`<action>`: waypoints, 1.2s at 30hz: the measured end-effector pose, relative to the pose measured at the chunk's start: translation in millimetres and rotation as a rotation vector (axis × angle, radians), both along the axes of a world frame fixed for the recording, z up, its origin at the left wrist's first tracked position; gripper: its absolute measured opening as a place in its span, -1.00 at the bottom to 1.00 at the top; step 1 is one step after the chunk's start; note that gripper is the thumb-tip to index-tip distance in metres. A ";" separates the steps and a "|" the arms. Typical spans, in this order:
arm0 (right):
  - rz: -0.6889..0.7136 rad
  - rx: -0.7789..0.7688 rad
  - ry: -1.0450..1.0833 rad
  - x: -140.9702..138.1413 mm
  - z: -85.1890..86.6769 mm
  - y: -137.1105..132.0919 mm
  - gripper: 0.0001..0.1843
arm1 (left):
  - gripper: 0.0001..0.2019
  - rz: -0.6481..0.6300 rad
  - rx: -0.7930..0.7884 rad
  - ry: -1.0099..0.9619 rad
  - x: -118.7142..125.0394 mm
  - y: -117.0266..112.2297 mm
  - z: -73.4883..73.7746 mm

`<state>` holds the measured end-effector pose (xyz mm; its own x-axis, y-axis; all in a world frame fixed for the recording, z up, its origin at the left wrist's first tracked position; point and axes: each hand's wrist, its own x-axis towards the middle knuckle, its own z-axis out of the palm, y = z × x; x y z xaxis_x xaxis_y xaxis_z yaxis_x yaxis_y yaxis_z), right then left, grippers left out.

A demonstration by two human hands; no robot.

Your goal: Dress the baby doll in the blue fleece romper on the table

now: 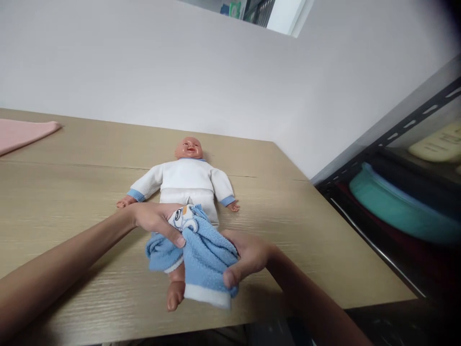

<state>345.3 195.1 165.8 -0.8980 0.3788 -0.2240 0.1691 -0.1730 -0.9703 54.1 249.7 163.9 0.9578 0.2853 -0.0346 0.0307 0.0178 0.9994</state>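
On the wood-grain surface (90, 206), the doll (186, 175) lies face-up with blue trousers (208, 252) over its legs (176, 275); left hand (157, 222) and right hand (251, 254) both grip the trousers, which should be eased evenly along each leg without twisting.

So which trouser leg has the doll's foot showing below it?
The bunched trouser leg on the picture's left: the doll's foot shows below it; none shows below the other leg.

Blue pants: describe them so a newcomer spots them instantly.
On the wood table lies a doll. Below its top, the left hand and right hand hold the pants. Unlike that mostly white top, they're fluffy blue, with a white hem and cartoon print.
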 end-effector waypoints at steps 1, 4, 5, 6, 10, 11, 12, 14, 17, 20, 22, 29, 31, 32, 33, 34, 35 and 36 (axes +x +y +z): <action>0.011 -0.014 -0.028 0.6 1.2 -0.3 -0.30 | -0.64 0.007 0.013 0.012 0.5 -0.8 0.1; -0.038 -0.005 -0.014 1.3 1.2 -2.4 -0.40 | -0.60 -0.015 0.014 0.068 0.5 -2.4 1.2; -0.075 0.005 0.027 1.1 -0.3 -3.4 -0.41 | -0.57 -0.025 0.000 0.083 0.2 -2.7 1.9; -0.123 0.016 0.073 0.5 -2.5 -4.4 -0.40 | -0.55 -0.038 -0.013 0.087 0.0 -2.9 2.8; -0.345 0.056 0.170 -5.1 -13.2 -8.6 -0.38 | -0.51 -0.067 -0.088 0.035 0.2 -5.1 9.1; -0.376 0.064 0.161 -7.2 -15.1 -9.4 -0.39 | -0.48 -0.079 -0.125 0.027 0.6 -6.0 10.9; -0.392 0.070 0.147 -9.4 -16.3 -10.0 -0.40 | -0.45 -0.096 -0.162 0.031 0.9 -6.9 12.4; -0.391 0.083 0.119 -13.1 -16.5 -10.2 -0.41 | -0.46 -0.111 -0.198 0.064 0.7 -7.9 13.8; -0.372 0.132 0.090 -13.7 -11.7 -8.6 -0.47 | -0.47 -0.058 -0.159 0.133 -3.6 -6.0 10.2; -0.351 0.151 0.086 -7.9 -2.5 -8.4 -0.46 | -0.40 0.078 -0.073 0.185 -11.5 -0.8 2.2; -0.320 0.117 0.121 -4.2 4.0 -12.0 -0.34 | -0.41 0.194 -0.006 0.231 -15.4 1.7 -2.8; -0.839 0.317 -0.051 -13.3 9.4 -41.1 -0.43 | -0.53 0.298 0.151 0.291 -3.9 -8.8 6.8; -0.960 0.344 -0.094 -17.9 9.3 -49.5 -0.48 | -0.58 0.274 0.221 0.311 1.8 -14.0 17.8; -0.999 0.344 -0.120 -19.6 8.8 -54.1 -0.44 | -0.58 0.258 0.240 0.315 4.4 -16.5 23.3; -1.038 0.342 -0.154 -21.1 7.5 -59.3 -0.37 | -0.58 0.245 0.243 0.318 6.8 -19.1 28.3; -1.072 0.336 -0.197 -22.4 5.0 -65.4 -0.28 | -0.56 0.227 0.232 0.316 9.3 -21.7 32.3; -1.105 0.331 -0.240 -23.6 1.1 -72.4 -0.19 | -0.55 0.203 0.211 0.297 11.8 -24.6 35.3; -1.136 0.330 -0.276 -24.8 -4.3 -80.3 -0.12 | -0.53 0.177 0.187 0.250 14.5 -27.7 37.2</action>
<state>320.5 114.7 161.6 0.0450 0.9940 -0.0998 0.2894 -0.1085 -0.9510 68.6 221.9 201.1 0.8615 0.4694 -0.1933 0.2879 -0.1381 0.9476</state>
